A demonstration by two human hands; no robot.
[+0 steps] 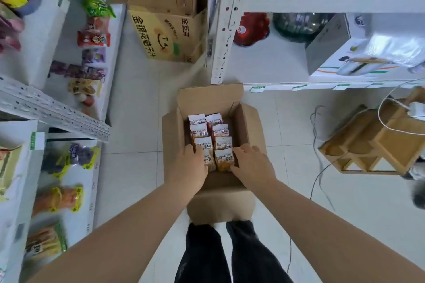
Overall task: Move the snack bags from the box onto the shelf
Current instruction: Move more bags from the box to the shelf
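An open cardboard box stands on the floor in front of my feet. Inside it, several white and orange snack bags lie in two rows. My left hand rests on the left side of the nearest bags, its fingers against the front left bag. My right hand is at the right side of the front right bag, fingers curled against it. Both hands flank the front pair of bags. Whether either hand grips a bag is unclear. White shelves with other snacks stand at my left.
A white metal rack with boxes and jars stands ahead at the right. Stacked cardboard boxes sit on the floor ahead. A wooden stool and loose cables lie to the right. My legs are below the box.
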